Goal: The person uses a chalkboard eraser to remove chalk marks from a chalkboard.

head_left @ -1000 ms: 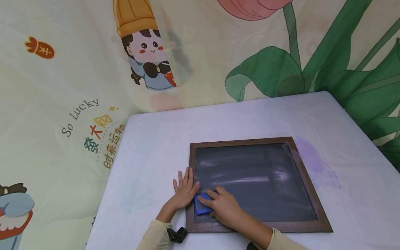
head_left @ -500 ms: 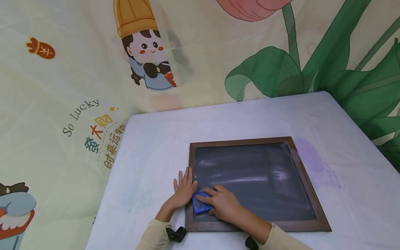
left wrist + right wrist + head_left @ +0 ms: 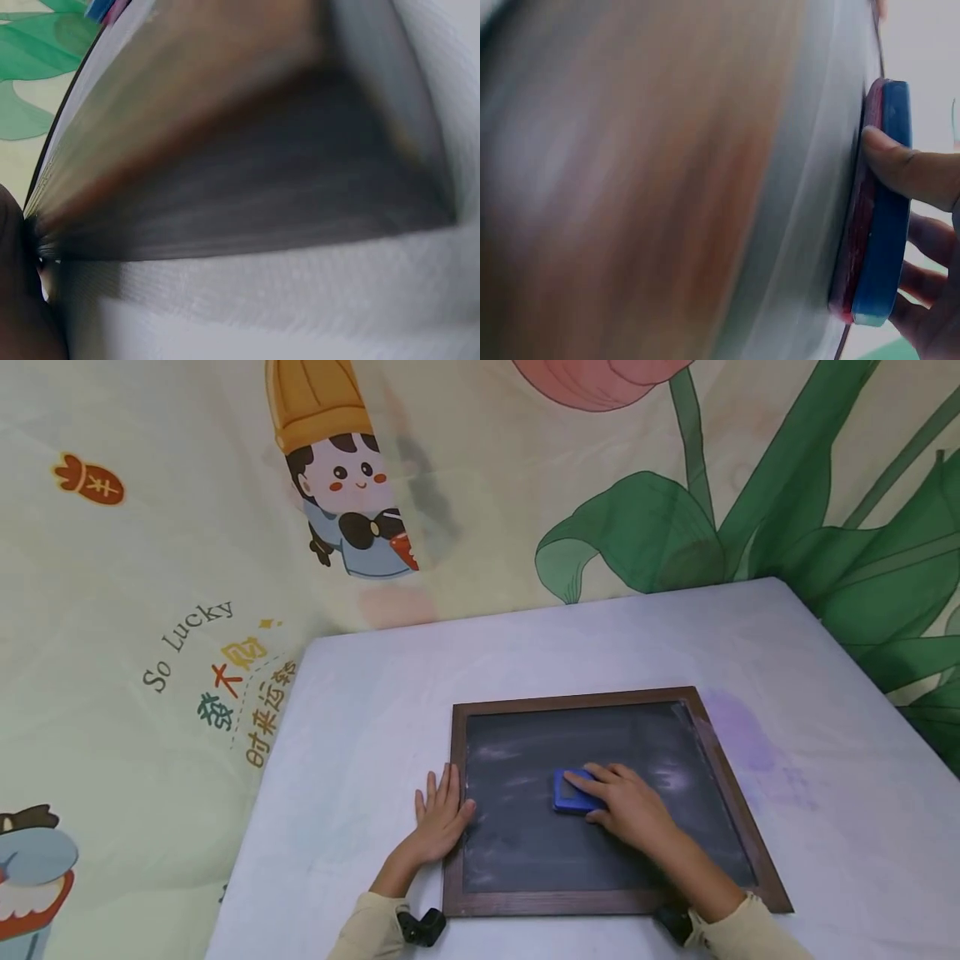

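Observation:
A small blackboard (image 3: 525, 852) in a dark brown wooden frame lies on the table. My right hand (image 3: 637, 810) grips a blue board eraser (image 3: 566, 800) on the middle of the black surface. Seen in the right wrist view, the eraser (image 3: 889, 247) has a blue back and a reddish-pink felt side turned to the board, with the thumb (image 3: 900, 169) along one side and other fingers on the opposite side. My left hand (image 3: 437, 822) rests with fingers extended on the frame's left edge. Much of the left wrist view is blurred.
The white-covered table (image 3: 360, 735) surrounds the board, with a pale purple stain (image 3: 738, 735) at its right. A printed cloth backdrop (image 3: 480, 485) hangs behind and to the left. Black wrist devices (image 3: 422, 927) sit at the cuffs.
My right hand has moved the eraser from the board's lower left corner up and right to its middle. My left hand has stayed on the left edge of the frame.

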### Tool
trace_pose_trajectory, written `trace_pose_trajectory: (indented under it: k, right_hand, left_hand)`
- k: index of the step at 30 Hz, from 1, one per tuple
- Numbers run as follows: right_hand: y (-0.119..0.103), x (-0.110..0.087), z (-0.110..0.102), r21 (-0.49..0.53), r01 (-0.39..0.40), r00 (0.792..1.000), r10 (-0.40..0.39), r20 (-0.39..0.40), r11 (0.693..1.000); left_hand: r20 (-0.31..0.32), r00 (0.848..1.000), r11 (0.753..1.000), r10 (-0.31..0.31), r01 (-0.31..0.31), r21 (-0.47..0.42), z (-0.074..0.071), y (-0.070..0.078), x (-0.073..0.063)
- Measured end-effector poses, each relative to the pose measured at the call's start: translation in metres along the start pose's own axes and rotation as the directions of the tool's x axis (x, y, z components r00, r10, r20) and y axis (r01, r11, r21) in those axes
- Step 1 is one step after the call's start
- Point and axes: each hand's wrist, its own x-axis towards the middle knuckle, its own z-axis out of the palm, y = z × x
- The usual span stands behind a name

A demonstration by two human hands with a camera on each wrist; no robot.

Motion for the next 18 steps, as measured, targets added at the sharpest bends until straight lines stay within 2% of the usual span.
trace_pose_trajectory:
  k: [3,9,13,18]
  right_hand:
    - [0.023,-0.013,-0.008,0.0,-0.051,0.999,0.051,-0.008,0.999]
    - [0.058,-0.035,-0.02,-0.005,-0.091,0.996,0.09,-0.021,0.996]
    - [0.073,-0.044,-0.027,-0.011,-0.12,0.993,0.119,-0.021,0.993]
    - [0.081,-0.049,-0.031,-0.008,-0.148,0.989,0.148,-0.003,0.989]
  left_hand:
    - [0.0,1.0,1.0,-0.002,0.002,0.002,0.001,0.0,0.0]
    - [0.021,1.0,1.0,-0.01,0.01,0.02,-0.002,-0.001,-0.001]
    - [0.017,1.0,1.0,-0.007,0.007,0.009,-0.002,-0.001,-0.001]
    - [0.008,1.0,1.0,-0.005,0.005,0.004,0.001,0.0,-0.002]
